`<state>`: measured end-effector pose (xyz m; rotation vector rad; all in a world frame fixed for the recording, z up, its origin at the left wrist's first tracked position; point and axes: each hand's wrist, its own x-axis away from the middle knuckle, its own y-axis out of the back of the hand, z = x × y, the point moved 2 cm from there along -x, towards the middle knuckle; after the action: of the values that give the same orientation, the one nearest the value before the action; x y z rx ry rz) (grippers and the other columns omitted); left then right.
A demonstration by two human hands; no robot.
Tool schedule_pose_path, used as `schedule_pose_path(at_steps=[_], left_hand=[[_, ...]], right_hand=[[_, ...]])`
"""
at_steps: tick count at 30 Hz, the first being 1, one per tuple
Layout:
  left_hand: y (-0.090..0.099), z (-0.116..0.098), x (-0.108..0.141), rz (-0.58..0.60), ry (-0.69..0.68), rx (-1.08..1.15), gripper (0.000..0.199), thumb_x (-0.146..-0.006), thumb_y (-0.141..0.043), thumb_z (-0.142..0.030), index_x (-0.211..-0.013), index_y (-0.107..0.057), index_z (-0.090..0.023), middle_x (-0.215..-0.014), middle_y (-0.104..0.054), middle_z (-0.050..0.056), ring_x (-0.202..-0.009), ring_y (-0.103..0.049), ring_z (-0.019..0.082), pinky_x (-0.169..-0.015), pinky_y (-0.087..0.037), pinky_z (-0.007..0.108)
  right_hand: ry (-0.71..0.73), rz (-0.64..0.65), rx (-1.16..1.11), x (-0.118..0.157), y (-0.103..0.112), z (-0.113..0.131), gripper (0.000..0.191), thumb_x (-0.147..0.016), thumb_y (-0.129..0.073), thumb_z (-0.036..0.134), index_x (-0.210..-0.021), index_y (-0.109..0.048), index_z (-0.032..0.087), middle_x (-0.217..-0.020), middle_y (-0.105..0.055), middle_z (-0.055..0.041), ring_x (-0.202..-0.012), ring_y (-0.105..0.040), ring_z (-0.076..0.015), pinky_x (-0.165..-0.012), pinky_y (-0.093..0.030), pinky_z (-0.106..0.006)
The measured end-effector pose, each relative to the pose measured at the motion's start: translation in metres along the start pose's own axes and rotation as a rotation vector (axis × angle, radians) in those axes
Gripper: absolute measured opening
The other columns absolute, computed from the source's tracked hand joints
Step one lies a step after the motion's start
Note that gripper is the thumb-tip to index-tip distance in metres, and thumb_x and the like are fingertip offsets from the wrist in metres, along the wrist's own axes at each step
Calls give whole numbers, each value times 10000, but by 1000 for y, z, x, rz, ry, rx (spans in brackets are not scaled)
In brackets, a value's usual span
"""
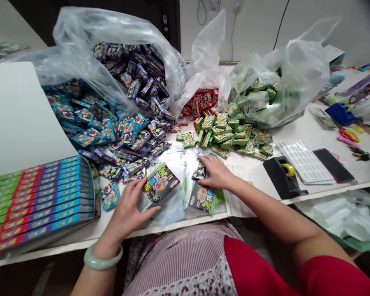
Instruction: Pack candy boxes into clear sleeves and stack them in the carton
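Note:
My left hand (128, 209), a pale bangle (103, 257) on its wrist, has thumb and fingers spread at the left edge of a dark printed card packet (161, 185) with a green edge. The packet lies on clear plastic sleeves (171, 211). My right hand (217, 170) has its fingers and thumb around a small purple-and-black box (200, 169). Just below that hand lies a second dark card packet (202, 198), with green (218, 197) showing beside it. A blue box (110, 195) sits left of my left hand.
Heaps of blue (89, 119), purple (142, 82), red (203, 100) and green (225, 131) boxes spill from plastic bags at the back. A display carton (43, 197) with rows of boxes stands at left. Rightward are a tape dispenser (282, 176), label sheets (305, 162) and a phone (334, 164).

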<state>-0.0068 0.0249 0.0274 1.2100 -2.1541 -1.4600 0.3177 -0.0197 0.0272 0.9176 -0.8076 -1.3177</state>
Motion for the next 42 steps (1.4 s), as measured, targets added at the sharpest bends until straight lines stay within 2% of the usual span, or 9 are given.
schedule_pose_path(at_steps=[5,10,16,23,28,32,36,40,42], left_hand=[[0,-9,-4,41,-1,19,863,-753,-682,-517,-1463,-258,-273,-1300,-435,110,-1210,-462,311,-1032,-420,493],[6,-13,-4,49,-46,34,869,-752,-704,-465,-1468,-254,-260,-1340,-407,125,-1253,-427,314,-1066,-385,494],[8,-14,0,36,-33,42,881,-743,-718,-442,-1472,-262,-252,-1351,-412,127,-1258,-423,324,-1066,-384,502],[9,-21,0,97,-107,106,884,-756,-715,-435,-1478,-241,-248,-1346,-411,133,-1254,-415,312,-1062,-388,496],[6,-23,-1,109,-98,171,897,-741,-726,-447,-1474,-252,-242,-1347,-421,135,-1261,-413,316,-1061,-391,506],[4,-23,3,86,-58,188,910,-722,-738,-444,-1470,-258,-248,-1354,-413,132,-1261,-416,319,-1061,-393,517],[4,-20,7,33,3,175,898,-723,-744,-399,-1467,-261,-258,-1345,-417,128,-1262,-414,316,-1067,-384,520],[4,-21,12,15,20,222,916,-705,-758,-411,-1466,-271,-257,-1352,-413,130,-1267,-415,316,-1067,-383,513],[11,-19,19,9,53,264,924,-699,-759,-437,-1466,-275,-255,-1355,-412,132,-1270,-417,315,-1073,-376,511]], right_hand=[[174,-115,-81,2,19,15,736,-707,-717,368,-1367,-455,174,-1330,-503,-151,-1228,-443,-303,-1053,-354,-483],[468,68,7,-6,62,38,715,-779,-674,327,-1431,-388,260,-1438,-432,-92,-1268,-385,-304,-1072,-322,-504],[531,58,82,-19,89,60,736,-763,-701,311,-1428,-399,218,-1413,-442,-119,-1255,-394,-308,-1054,-352,-479],[637,308,237,-26,73,82,680,-684,-774,273,-1310,-538,158,-1326,-511,-158,-1162,-466,-328,-982,-413,-471],[632,309,134,-35,66,80,701,-690,-788,266,-1319,-505,141,-1301,-529,-163,-1180,-480,-306,-1019,-403,-445],[588,293,-45,-36,56,76,930,-661,-832,397,-1423,-363,143,-1432,-419,-194,-1301,-406,-313,-1067,-380,-433],[477,140,-144,-30,44,76,648,-842,-677,389,-1401,-382,246,-1242,-613,-97,-1266,-453,-288,-1110,-298,-517],[482,200,-253,-23,26,85,466,-936,-539,315,-1385,-413,294,-1314,-585,-70,-1359,-365,-285,-1146,-126,-600],[445,159,-425,-30,18,88,397,-948,-513,331,-1341,-469,300,-1269,-616,-60,-1291,-459,-266,-1134,-205,-558]])
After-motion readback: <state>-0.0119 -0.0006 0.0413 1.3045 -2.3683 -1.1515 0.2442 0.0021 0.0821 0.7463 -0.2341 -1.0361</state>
